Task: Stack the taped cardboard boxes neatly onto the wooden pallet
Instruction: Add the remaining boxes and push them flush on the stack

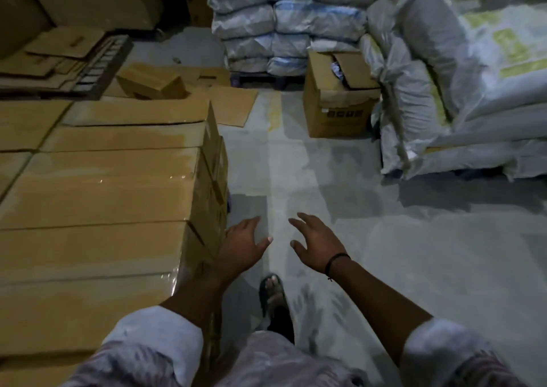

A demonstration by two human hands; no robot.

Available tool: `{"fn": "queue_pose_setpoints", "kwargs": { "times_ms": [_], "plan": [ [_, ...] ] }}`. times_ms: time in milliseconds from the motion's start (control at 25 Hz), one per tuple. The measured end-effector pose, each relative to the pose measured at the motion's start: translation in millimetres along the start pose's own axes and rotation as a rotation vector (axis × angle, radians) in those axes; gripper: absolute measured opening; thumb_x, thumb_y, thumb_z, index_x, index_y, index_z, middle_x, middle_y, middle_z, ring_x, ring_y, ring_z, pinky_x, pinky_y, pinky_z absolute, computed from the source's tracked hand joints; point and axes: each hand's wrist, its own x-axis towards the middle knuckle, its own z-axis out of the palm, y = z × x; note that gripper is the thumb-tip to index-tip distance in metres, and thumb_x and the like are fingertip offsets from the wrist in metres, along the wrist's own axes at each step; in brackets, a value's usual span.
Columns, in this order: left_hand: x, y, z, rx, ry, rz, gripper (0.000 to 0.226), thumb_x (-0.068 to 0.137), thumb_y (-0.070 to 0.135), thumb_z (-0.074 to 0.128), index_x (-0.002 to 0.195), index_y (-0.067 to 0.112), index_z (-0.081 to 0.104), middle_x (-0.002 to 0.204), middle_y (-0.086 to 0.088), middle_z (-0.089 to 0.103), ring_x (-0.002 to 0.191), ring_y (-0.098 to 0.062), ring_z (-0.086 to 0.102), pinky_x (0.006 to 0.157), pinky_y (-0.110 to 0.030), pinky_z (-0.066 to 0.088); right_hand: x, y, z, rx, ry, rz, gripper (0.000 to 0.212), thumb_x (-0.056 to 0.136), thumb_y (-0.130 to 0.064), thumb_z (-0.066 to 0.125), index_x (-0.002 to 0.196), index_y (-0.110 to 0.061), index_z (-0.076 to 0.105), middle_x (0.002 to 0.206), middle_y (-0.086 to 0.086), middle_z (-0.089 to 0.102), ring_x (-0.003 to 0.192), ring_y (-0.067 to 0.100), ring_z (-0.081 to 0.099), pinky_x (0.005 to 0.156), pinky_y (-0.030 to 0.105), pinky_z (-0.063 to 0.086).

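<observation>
Taped cardboard boxes stacked in rows at left, tops sealed (contents hidden). Farther right, on the floor, an open carton, flaps up, holding something pale and crumpled, too dim to name. Both hands empty, fingers spread: left hand beside the stack's near right corner, right hand over floor.

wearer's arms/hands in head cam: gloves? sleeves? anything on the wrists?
No gloves: the left hand and right hand are bare. A thin black cord circles the right wrist, with a small knot or tag on it; nothing shows on the left wrist. The left sleeve and right sleeve leave the forearms uncovered, with pale cuffs on mottled whitish-mauve fabric.
</observation>
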Motion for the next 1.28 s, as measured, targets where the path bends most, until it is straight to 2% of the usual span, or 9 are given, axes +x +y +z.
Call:
{"fn": "queue_pose_setpoints", "kwargs": {
  "times_ms": [80,200,360,480,680,840,1000,1120,1280],
  "plan": [
    [65.8,3.6,-22.6,-0.006,0.002,-0.020,0.086,0.089,0.073,0.041,0.156,0.020,0.037,0.156,-0.009,0.046,0.138,-0.031,0.048,0.114,-0.044,0.040,64.3,20.7,-24.1,-0.007,-0.004,0.018,0.060,0.099,-0.041,0.054,0.154,-0.026,0.036,0.162,0.003,0.030,0.148,0.025,0.026,0.120,0.039,0.028],
    [153.2,12.9,-64.4,0.052,0.033,0.032,0.077,0.095,0.065,0.048,0.156,0.020,0.038,0.156,-0.007,0.047,0.138,-0.030,0.048,0.114,-0.043,0.040,162.4,36.6,-64.6,-0.047,0.028,-0.005,0.060,0.099,-0.041,0.054,0.154,-0.025,0.036,0.162,0.003,0.030,0.148,0.025,0.026,0.121,0.038,0.027],
    [256.1,10.3,-110.2,0.068,0.105,0.007,0.076,0.093,0.067,0.046,0.155,0.022,0.041,0.154,-0.006,0.049,0.137,-0.031,0.048,0.115,-0.042,0.037,281.0,45.8,-98.8,0.032,0.104,0.021,0.058,0.098,-0.038,0.057,0.152,-0.023,0.040,0.160,0.005,0.034,0.147,0.027,0.029,0.119,0.041,0.029],
    [324.3,2.9,-128.6,0.072,0.097,-0.037,0.070,0.098,0.062,0.050,0.156,0.024,0.038,0.157,-0.004,0.045,0.140,-0.028,0.045,0.115,-0.043,0.032,363.0,58.7,-109.5,0.009,0.050,-0.015,0.058,0.098,-0.039,0.056,0.152,-0.024,0.039,0.160,0.004,0.033,0.147,0.026,0.028,0.119,0.039,0.028],
    [455.4,-18.5,-153.8,0.080,0.105,-0.101,0.073,0.096,0.066,0.046,0.156,0.024,0.038,0.154,-0.005,0.047,0.135,-0.030,0.049,0.111,-0.045,0.042,522.5,90.8,-115.2,0.032,-0.031,-0.113,0.058,0.099,-0.038,0.056,0.152,-0.023,0.039,0.161,0.005,0.033,0.147,0.026,0.028,0.119,0.039,0.028],
    [559.9,-22.8,-197.5,0.083,0.168,-0.224,0.077,0.094,0.070,0.041,0.156,0.026,0.037,0.155,-0.004,0.047,0.135,-0.031,0.049,0.110,-0.046,0.043,651.2,106.4,-142.1,0.034,-0.125,-0.195,0.059,0.100,-0.042,0.052,0.154,-0.025,0.036,0.162,0.003,0.030,0.148,0.024,0.026,0.119,0.041,0.029],
    [657.9,-27.4,-251.5,0.043,0.252,-0.332,0.075,0.094,0.069,0.042,0.156,0.026,0.038,0.155,-0.003,0.047,0.135,-0.029,0.050,0.109,-0.043,0.044,782.3,95.1,-180.7,-0.007,-0.185,-0.324,0.059,0.101,-0.043,0.049,0.155,-0.025,0.033,0.163,0.002,0.027,0.149,0.022,0.024,0.120,0.037,0.027],
    [712.8,-44.9,-282.3,-0.026,0.316,-0.435,0.072,0.096,0.066,0.048,0.155,0.026,0.040,0.154,-0.003,0.048,0.134,-0.030,0.050,0.108,-0.045,0.044,865.2,71.1,-189.7,0.026,-0.218,-0.383,0.060,0.101,-0.043,0.051,0.155,-0.025,0.034,0.163,0.003,0.028,0.149,0.024,0.025,0.119,0.040,0.028],
    [780.7,-108.2,-315.6,-0.100,0.332,-0.554,0.077,0.092,0.071,0.045,0.155,0.026,0.040,0.153,-0.005,0.049,0.134,-0.031,0.051,0.108,-0.046,0.045,973.4,32.4,-172.0,0.001,-0.330,-0.472,0.060,0.101,-0.042,0.051,0.155,-0.026,0.033,0.163,0.001,0.027,0.149,0.022,0.025,0.120,0.037,0.026]
  ]
}}
